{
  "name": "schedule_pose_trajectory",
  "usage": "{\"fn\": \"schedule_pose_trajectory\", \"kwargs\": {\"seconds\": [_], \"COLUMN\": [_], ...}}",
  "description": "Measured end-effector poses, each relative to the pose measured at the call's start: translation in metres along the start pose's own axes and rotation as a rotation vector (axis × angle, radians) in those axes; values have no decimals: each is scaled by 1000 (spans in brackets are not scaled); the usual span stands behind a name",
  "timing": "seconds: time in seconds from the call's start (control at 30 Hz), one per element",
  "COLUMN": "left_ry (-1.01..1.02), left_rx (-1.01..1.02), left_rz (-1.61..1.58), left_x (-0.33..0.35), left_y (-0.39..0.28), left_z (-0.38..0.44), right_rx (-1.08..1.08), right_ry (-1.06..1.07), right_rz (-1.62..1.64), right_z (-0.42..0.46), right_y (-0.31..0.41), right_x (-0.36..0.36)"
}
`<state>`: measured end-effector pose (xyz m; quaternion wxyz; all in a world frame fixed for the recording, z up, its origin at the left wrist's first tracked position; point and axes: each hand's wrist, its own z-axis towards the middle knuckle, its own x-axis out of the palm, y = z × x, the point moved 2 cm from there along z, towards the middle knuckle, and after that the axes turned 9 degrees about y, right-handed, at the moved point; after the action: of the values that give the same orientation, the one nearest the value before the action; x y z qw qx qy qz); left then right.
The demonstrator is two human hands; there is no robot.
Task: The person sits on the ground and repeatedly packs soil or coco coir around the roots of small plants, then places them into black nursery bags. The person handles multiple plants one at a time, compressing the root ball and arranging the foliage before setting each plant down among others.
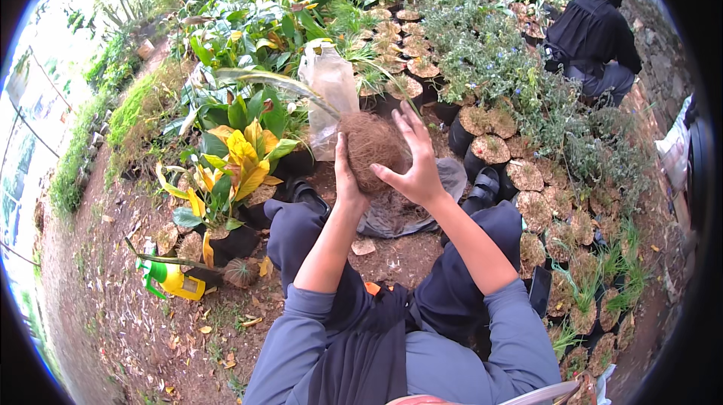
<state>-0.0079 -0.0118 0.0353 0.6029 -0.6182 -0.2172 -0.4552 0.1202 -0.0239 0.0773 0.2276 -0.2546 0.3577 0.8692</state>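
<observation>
A ball of brown coir-like fibre (370, 148), with long narrow leaves rising from its top, is held up between my hands. My left hand (349, 176) cups its left side and underside. On the right side, my right hand (415, 159) has its thumb against the fibre and its fingers spread. Behind the ball stands a translucent plastic bag (330, 85). A grey plastic sheet or bag (452, 176) with loose fibre on it lies on the ground below my hands, between my feet.
A yellow and green spray bottle (175, 280) lies at the left near a small fibre ball (240, 273). Yellow-leaved plants (245, 156) grow at front left. Many black-bagged pots (488, 149) stand to the right. A person in dark clothes (593, 37) crouches at the far right.
</observation>
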Motion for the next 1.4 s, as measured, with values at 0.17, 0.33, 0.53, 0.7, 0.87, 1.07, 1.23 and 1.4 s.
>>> {"fn": "schedule_pose_trajectory", "kwargs": {"seconds": [0.17,0.33,0.53,0.7,0.87,1.07,1.23,1.4], "left_ry": [46,-62,-161,-196,-197,-124,-379,126], "left_rx": [0,-3,-30,-33,9,60,540,576], "left_rz": [233,146,48,59,55,570,1552,1442], "left_x": [-3,1,-1,-7,-23,-30,-11,10], "left_y": [16,17,15,17,24,1,-36,-11], "left_z": [1,-2,-2,-3,2,10,-3,-6], "right_rx": [-200,-47,159,139,232,252,329,291], "right_ry": [156,200,136,181,98,-25,-62,-87], "right_rz": [-155,343,811,844,917,882,844,760], "right_z": [2,7,-2,-5,-9,-11,-14,-20], "right_y": [7,-10,-17,-19,-24,-26,-23,-30], "right_x": [1,-1,11,20,31,31,21,32]}}
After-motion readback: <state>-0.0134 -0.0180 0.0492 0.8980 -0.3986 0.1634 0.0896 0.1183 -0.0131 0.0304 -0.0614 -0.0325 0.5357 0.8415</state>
